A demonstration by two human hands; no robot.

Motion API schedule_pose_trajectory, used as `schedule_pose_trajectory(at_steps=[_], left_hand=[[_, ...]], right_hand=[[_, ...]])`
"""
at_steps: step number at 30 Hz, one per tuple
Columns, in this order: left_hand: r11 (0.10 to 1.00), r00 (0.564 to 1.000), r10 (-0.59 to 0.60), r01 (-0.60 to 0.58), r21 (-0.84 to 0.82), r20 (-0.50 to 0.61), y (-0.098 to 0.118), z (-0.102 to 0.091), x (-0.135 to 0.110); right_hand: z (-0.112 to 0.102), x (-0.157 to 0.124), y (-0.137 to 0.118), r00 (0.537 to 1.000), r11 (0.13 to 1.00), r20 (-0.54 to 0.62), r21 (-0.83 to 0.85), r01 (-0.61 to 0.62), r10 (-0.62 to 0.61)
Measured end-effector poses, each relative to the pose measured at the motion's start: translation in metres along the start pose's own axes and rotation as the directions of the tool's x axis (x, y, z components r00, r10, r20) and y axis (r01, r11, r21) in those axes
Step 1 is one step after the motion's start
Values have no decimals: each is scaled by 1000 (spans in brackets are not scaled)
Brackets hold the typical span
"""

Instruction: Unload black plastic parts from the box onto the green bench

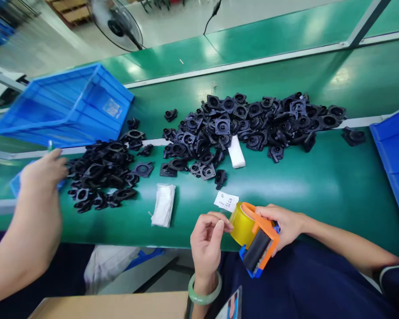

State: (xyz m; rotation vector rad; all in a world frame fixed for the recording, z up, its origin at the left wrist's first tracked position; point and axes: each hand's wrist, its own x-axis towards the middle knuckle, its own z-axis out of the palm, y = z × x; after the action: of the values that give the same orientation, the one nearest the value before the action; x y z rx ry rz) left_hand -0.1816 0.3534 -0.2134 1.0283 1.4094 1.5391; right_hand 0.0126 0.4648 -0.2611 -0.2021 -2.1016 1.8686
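My right hand [286,223] is wrapped round an orange and blue tape dispenser [266,230], tilted at the bench's front edge. On it sits a wide roll of yellow tape [242,225]. Beside the roll is my left hand [208,241], palm turned up and fingers loosely bent, the thumb apart from them. Its fingertips reach the roll's side; I cannot tell whether they grip any tape. Just behind the roll lies a white paper slip [226,200] with handwriting.
Black plastic parts [222,126] lie heaped across the green bench [306,177], with a second heap [103,173] further left. Two white bundles [163,205] [236,153] rest nearby. Blue bins [96,106] [397,164] stand at both sides. A co-worker's arm [29,221] reaches in from the left.
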Motion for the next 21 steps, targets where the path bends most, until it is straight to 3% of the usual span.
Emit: schedule_pose_trajectory(at_steps=[3, 8, 16, 21], left_hand=[[996, 999, 17, -20, 81, 29, 12, 4, 0], [955, 993, 38, -69, 290, 110, 25, 7, -3], [819, 959, 159, -261, 511, 235, 47, 16, 2], [838, 969, 68, -185, 514, 239, 63, 24, 7]], right_hand=[[-1, -3, -19, 999, 999, -20, 36, -30, 31], [-6, -13, -47, 990, 985, -49, -104, -138, 134], [-6, -25, -63, 976, 979, -102, -51, -198, 192], [-4, -27, -61, 976, 977, -156, -127, -172, 151]])
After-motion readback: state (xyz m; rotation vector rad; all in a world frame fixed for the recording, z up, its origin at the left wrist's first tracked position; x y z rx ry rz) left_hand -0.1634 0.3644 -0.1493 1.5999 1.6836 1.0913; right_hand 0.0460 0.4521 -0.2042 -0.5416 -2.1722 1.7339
